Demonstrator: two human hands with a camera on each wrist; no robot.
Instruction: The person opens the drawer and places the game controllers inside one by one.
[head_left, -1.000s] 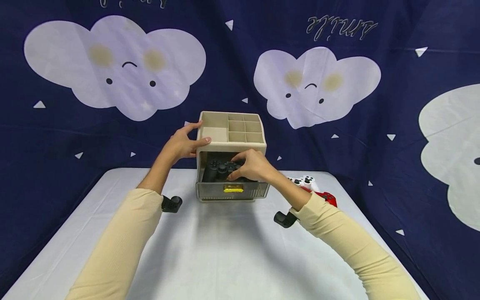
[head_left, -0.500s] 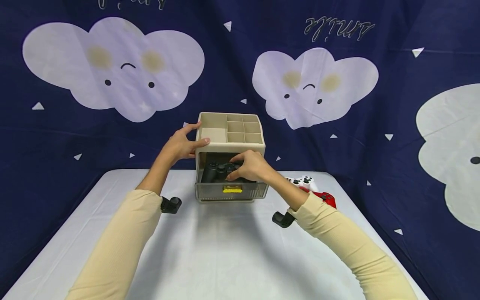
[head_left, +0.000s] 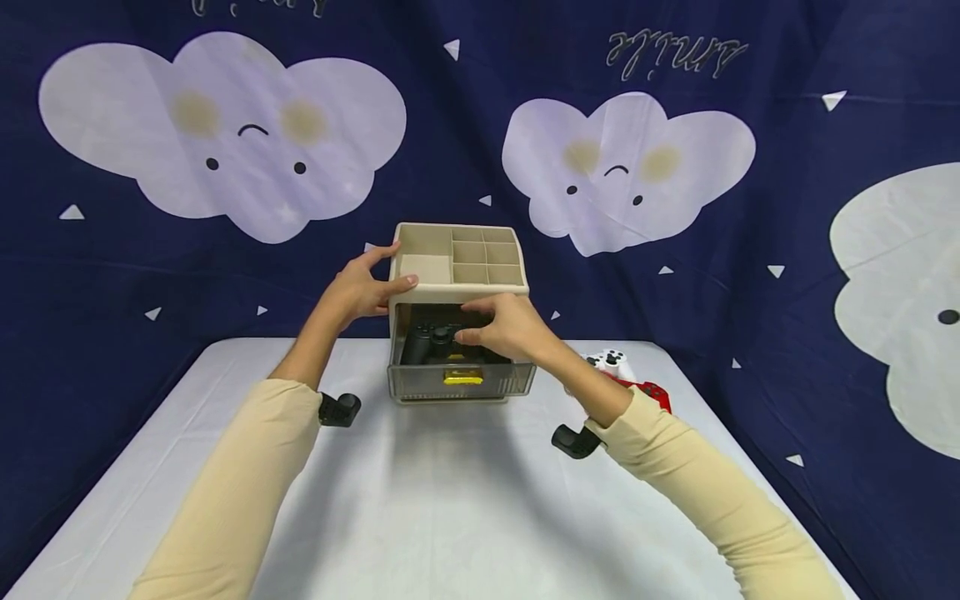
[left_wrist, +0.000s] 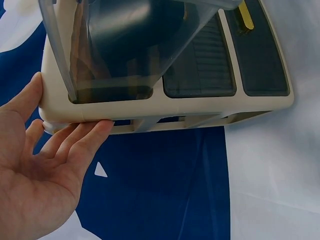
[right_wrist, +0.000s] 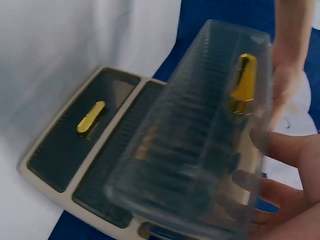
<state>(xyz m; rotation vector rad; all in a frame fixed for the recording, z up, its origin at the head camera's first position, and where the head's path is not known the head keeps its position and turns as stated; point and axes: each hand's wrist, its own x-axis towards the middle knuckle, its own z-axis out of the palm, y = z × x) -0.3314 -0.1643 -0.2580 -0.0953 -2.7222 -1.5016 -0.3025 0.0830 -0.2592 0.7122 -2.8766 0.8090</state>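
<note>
A beige desktop drawer organizer (head_left: 472,294) stands on the table, its top smoky clear drawer (head_left: 420,382) pulled out. A black game controller (head_left: 420,346) lies inside that drawer, its right part hidden behind my right hand (head_left: 513,327). The right hand is over the drawer opening, thumb and fingers spread apart and nothing held between them; in the right wrist view, its fingers (right_wrist: 275,145) show at the drawer's side. My left hand (head_left: 356,292) grips the organizer's upper left edge, with the thumb on one face and the other fingers (left_wrist: 82,142) along the side.
A white game controller (head_left: 613,362) and a red game controller (head_left: 654,393) lie on the white-covered table (head_left: 450,500) to the right, partly behind the right forearm. Two closed drawers with dark fronts sit below the open one. A dark blue cloud-print curtain (head_left: 450,150) hangs behind.
The right hand has come away from the black controller, rising slightly and shifting right. The controller stays in the drawer. My left hand keeps its grip on the organizer.
</note>
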